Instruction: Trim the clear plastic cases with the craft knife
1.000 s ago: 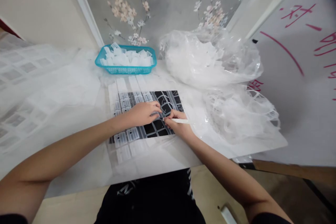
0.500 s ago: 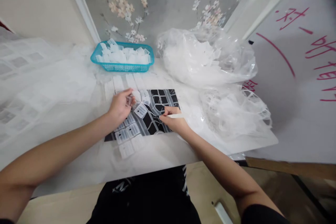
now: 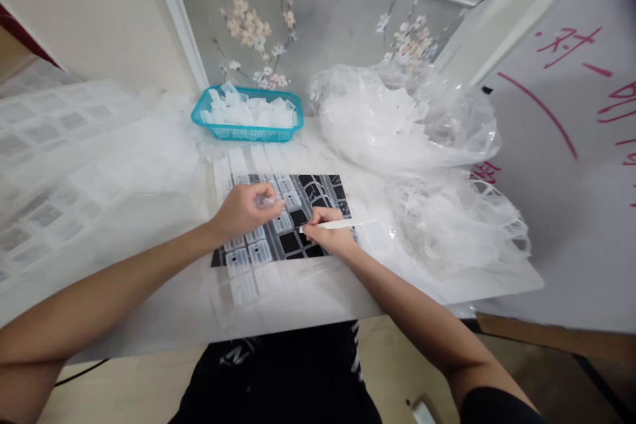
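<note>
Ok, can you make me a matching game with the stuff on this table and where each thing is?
Things:
1. blue basket
2. white stick tool
3. small clear piece
4. big plastic bag

Places:
A. in the right hand
B. pinched in the left hand
C. at the back, full of clear pieces
D. crumpled, right of the basket

Pairs: 1-C, 2-A, 3-B, 4-D

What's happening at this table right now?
A person sits at a white table, working over a black mat covered with a clear sheet of small plastic pieces. The left hand pinches one clear piece just above the mat. The right hand holds a thin white tool with its tip on the sheet. A blue basket of loose pieces sits behind, beside heaped plastic scrap.
</note>
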Demonstrator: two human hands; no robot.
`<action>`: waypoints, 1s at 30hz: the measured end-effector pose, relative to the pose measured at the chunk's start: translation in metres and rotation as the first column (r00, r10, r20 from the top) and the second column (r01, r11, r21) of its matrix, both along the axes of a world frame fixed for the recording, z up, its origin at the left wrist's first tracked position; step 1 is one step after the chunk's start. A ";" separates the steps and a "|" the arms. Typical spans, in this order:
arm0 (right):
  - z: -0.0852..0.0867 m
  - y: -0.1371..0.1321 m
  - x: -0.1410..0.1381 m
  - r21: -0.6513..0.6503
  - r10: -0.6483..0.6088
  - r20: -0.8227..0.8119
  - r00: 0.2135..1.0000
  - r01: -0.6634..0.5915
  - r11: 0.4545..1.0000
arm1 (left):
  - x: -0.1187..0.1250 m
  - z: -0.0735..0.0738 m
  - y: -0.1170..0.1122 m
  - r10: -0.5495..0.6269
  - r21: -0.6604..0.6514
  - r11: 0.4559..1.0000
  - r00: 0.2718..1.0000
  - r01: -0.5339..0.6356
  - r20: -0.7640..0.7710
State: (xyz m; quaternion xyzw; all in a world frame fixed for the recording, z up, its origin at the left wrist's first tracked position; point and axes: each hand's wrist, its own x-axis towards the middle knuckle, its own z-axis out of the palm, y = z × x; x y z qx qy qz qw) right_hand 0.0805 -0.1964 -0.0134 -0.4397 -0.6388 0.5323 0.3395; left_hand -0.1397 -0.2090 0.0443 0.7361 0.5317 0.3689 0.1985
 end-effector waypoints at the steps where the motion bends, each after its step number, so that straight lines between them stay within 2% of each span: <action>1: -0.003 0.000 0.001 -0.006 0.004 -0.008 1.000 -0.004 1.000 | 0.001 -0.002 -0.004 -0.024 0.029 0.999 0.991 0.028 -0.132; 4: -0.005 -0.001 0.002 -0.019 0.005 -0.020 1.000 -0.006 1.000 | 0.005 -0.004 -0.010 -0.133 0.088 0.977 0.878 0.194 -0.460; 7: -0.004 -0.002 0.001 -0.005 0.002 0.000 1.000 -0.002 1.000 | 0.008 -0.003 -0.008 -0.236 -0.012 0.956 0.742 0.294 -0.627; 10: -0.001 -0.003 0.000 0.014 0.006 0.027 1.000 -0.007 1.000 | 0.007 -0.002 -0.001 -0.293 -0.115 0.948 0.674 0.296 -0.678; 15: 0.003 -0.002 -0.002 0.072 0.021 0.097 0.995 -0.028 0.997 | 0.014 -0.010 0.000 -0.340 -0.154 0.934 0.675 0.322 -0.654; 16: 0.004 -0.001 -0.003 0.070 0.023 0.103 0.994 -0.030 0.997 | 0.017 -0.012 -0.002 -0.344 -0.157 0.935 0.705 0.318 -0.620; 17: 0.005 0.000 -0.003 0.061 0.024 0.105 0.994 -0.031 0.998 | 0.019 -0.015 -0.003 -0.341 -0.162 0.939 0.766 0.302 -0.545; 18: 0.006 0.001 -0.004 0.045 0.026 0.102 0.994 -0.031 0.999 | 0.021 -0.017 -0.003 -0.308 -0.172 0.950 0.863 0.259 -0.400; 19: 0.006 0.002 -0.004 0.027 0.027 0.098 0.995 -0.030 0.999 | 0.021 -0.019 -0.003 -0.229 -0.191 0.963 0.954 0.192 -0.196; 20: 0.006 0.003 -0.005 0.011 0.028 0.098 0.995 -0.029 1.000 | 0.020 -0.020 -0.001 -0.113 -0.224 0.968 0.993 0.115 0.022; 21: 0.006 0.003 -0.005 -0.001 0.029 0.101 0.995 -0.029 1.000 | 0.017 -0.020 0.002 0.011 -0.263 0.964 0.981 0.041 0.195; 22: 0.004 0.003 -0.005 -0.010 0.028 0.105 0.994 -0.027 1.000 | 0.012 -0.019 0.005 0.132 -0.302 0.953 0.934 -0.028 0.332; 23: 0.002 0.003 -0.005 -0.018 0.022 0.108 0.994 -0.021 1.000 | 0.006 -0.016 0.009 0.243 -0.334 0.938 0.857 -0.089 0.454; 24: 0.000 0.003 -0.005 -0.026 0.014 0.109 0.994 -0.011 1.000 | 0.000 -0.011 0.013 0.332 -0.366 0.922 0.748 -0.128 0.575; 25: -0.001 0.002 -0.005 -0.033 0.004 0.104 0.995 0.000 0.999 | -0.007 -0.006 0.017 0.403 -0.402 0.905 0.594 -0.144 0.696; 26: -0.001 0.001 -0.005 -0.042 -0.008 0.091 0.996 0.012 0.999 | -0.012 0.001 0.019 0.462 -0.445 0.885 0.389 -0.137 0.797; 27: 0.001 0.000 -0.006 -0.051 -0.021 0.067 0.998 0.025 0.998 | -0.016 0.008 0.020 0.495 -0.481 0.869 0.187 -0.114 0.849; 28: 0.007 -0.002 -0.006 -0.057 -0.034 0.032 0.999 0.036 0.998 | -0.018 0.016 0.019 0.506 -0.501 0.861 0.045 -0.083 0.862; 29: 0.015 -0.003 -0.008 -0.054 -0.044 -0.010 0.999 0.043 0.998 | -0.017 0.024 0.017 0.506 -0.506 0.861 -0.011 -0.056 0.862; 30: 0.027 -0.003 -0.009 -0.040 -0.048 -0.058 0.997 0.046 0.998 | -0.015 0.032 0.014 0.506 -0.506 0.862 -0.019 -0.031 0.862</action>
